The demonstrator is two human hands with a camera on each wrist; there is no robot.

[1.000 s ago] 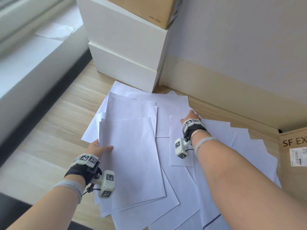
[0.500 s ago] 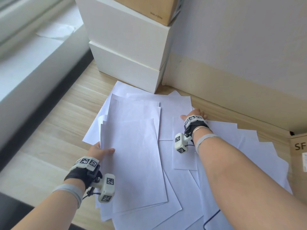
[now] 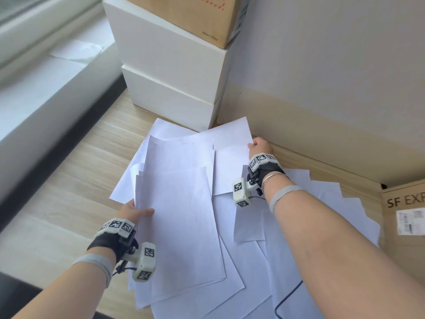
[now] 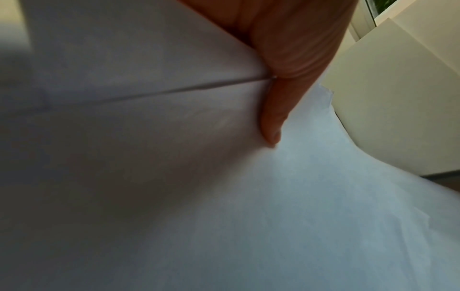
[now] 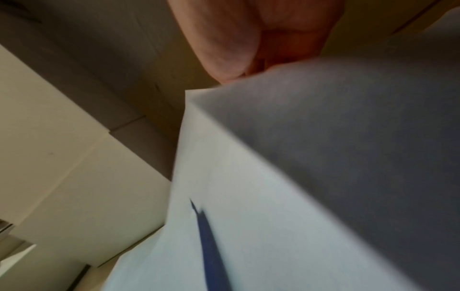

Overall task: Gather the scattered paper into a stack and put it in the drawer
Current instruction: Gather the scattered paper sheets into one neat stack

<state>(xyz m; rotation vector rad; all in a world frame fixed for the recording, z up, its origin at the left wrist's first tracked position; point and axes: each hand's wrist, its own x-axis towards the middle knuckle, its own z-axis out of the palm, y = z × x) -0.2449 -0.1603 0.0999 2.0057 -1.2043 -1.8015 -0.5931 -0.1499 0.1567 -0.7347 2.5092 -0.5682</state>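
The pale wood-grain worktop (image 3: 76,171) carries nearly everything here, and the landmark on it is the pair of stacked white boxes (image 3: 170,72) in the far corner. In front of those boxes lies the spread of loose white paper sheets (image 3: 241,268), overlapping at many angles and reaching toward the brown cardboard shipping box (image 3: 404,224) well to the boxes' right. No drawer shows in any view.

The partly gathered bundle of white sheets (image 3: 179,222) sits in front of the boxes and slightly left, its edges uneven. The left hand (image 3: 132,211) pinches that bundle at its left edge, thumb on top and fingers (image 4: 273,110) curled beneath. The right hand (image 3: 261,146), just right of the boxes' base, pinches the corner of a single far white sheet (image 3: 230,157), which is raised off the pile.

The main risks, as I judge them:
- A one-corner grip could crease or tear the thin sheet if it drags under neighbours.
- Pulling it may slide other sheets further apart, or toward the worktop's near edge.
- The bundle is held at one side only, so it could fan out or sag when lifted.
- A thin black cable (image 3: 287,298) lies over the near sheets and might snag.
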